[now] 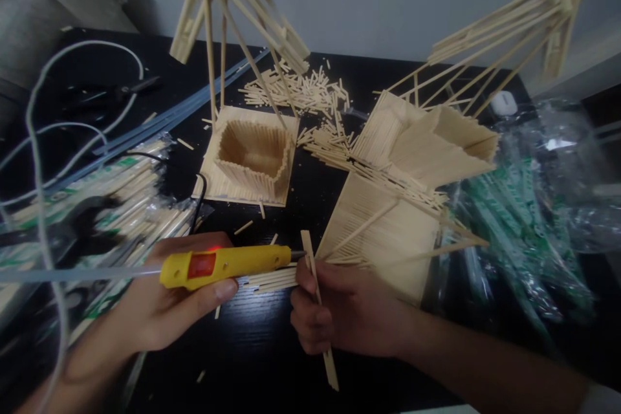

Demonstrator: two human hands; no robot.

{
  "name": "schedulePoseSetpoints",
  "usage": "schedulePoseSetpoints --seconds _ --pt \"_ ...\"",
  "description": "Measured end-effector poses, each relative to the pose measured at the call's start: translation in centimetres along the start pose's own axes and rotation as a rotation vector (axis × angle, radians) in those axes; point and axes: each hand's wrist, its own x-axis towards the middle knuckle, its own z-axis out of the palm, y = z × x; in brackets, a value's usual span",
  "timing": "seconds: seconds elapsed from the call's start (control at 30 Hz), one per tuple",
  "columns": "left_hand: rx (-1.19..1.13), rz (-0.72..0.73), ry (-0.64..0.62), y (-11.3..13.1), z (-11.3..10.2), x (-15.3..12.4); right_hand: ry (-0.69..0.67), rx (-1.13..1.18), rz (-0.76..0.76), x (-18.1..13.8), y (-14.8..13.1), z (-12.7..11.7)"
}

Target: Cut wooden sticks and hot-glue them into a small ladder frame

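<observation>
My left hand (169, 304) is closed around a yellow hot glue gun (237, 266), with a pale glue stick (82, 274) running out of its back end. Its dark nozzle points right and comes up to the wooden sticks (328, 362) in my right hand (349, 304). Those sticks lie side by side as a narrow strip, slanted nearly upright between my closed fingers. Whether nozzle and wood touch, I cannot tell. Behind my hands, several loose sticks (274, 280) rest on the black table (242, 356).
A stick-built box on a square base (252, 155) stands behind the glue gun. Stick panels (383, 233) and another structure (436, 142) are at right, near green-printed plastic wrappers (528, 226). Cut pieces (301, 90) lie at the back. A white cable (36, 162) and packed chopsticks (130, 200) occupy the left.
</observation>
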Motion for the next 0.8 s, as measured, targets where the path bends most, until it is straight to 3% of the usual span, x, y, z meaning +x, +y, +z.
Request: schedulePoseSetpoints --seconds 0.23,0.43,0.6,0.8 --pt "0.011 -0.024 0.061 -0.4 0.1 -0.6 0.013 -0.017 -0.006 0.0 -0.1 0.1" --pt "-0.097 -0.156 0.360 -0.6 0.6 -1.0 0.064 -0.156 -0.104 0.4 0.9 -0.7" --pt "-0.236 -0.163 0.347 -0.3 0.6 -0.9 0.096 -0.400 -0.173 0.4 2.1 -1.0" --pt "-0.262 -0.150 0.345 -1.1 0.6 -1.8 0.125 -0.425 -0.253 0.3 2.5 -0.2"
